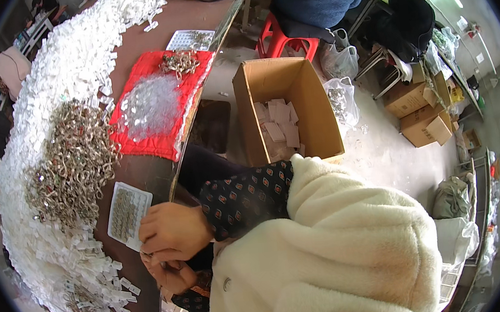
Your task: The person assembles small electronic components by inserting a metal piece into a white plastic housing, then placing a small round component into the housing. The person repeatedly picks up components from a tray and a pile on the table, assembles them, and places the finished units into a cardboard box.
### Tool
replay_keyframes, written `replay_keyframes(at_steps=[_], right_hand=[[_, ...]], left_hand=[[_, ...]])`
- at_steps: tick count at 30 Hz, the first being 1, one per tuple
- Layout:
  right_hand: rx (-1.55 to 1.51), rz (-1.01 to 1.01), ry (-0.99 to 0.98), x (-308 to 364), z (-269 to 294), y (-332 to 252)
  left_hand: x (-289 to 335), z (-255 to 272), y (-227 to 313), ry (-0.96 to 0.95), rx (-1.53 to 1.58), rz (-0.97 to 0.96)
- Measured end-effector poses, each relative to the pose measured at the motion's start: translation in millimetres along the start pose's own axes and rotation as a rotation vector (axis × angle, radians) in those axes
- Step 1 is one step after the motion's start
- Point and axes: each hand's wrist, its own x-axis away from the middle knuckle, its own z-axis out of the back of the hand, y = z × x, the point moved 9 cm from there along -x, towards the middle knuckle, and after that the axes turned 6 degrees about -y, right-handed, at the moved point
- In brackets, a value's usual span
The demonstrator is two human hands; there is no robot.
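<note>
My right hand (176, 229), in a dark patterned cuff, is closed at the table's edge, its fingertips meeting those of my left hand. My left hand (176, 278) sits just below it with fingers curled in. Whatever small thing lies between the fingertips is too hidden to make out. Touching the right hand's knuckles is a white tray (146, 198) with small metal pieces (125, 209) in rows. Beyond the tray lies a heap of small shiny metal rings or ring-like pieces (72, 162).
Small white packets (25, 235) form a long heap along the table. A red cloth (171, 136) carries clear plastic pieces (152, 107) and metal pieces (179, 63). Another white tray (175, 40) stands farther up. A cardboard box (318, 120) holds cards; a person sits on a red stool (275, 35).
</note>
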Motion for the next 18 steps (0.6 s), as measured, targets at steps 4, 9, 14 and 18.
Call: replay_keyframes(at_steps=[4,9,14,18], right_hand=[[-0.051,0.002,0.071,12.0,18.7,-9.7],[-0.726,-0.530,0.234,26.5,18.6,35.7],[-1.082,-0.657,0.068,23.6,-2.2,46.2],[-0.911,-0.591,0.082,21.3,10.7,32.8]], left_hand=[[2.2,-0.5,-6.2,0.201,-0.068,-0.042],[7.6,-33.3,-19.3,0.285,0.255,0.095],[9.1,-43.5,-17.4,0.217,0.275,0.086],[12.4,-33.5,-11.8,0.245,0.182,0.070]])
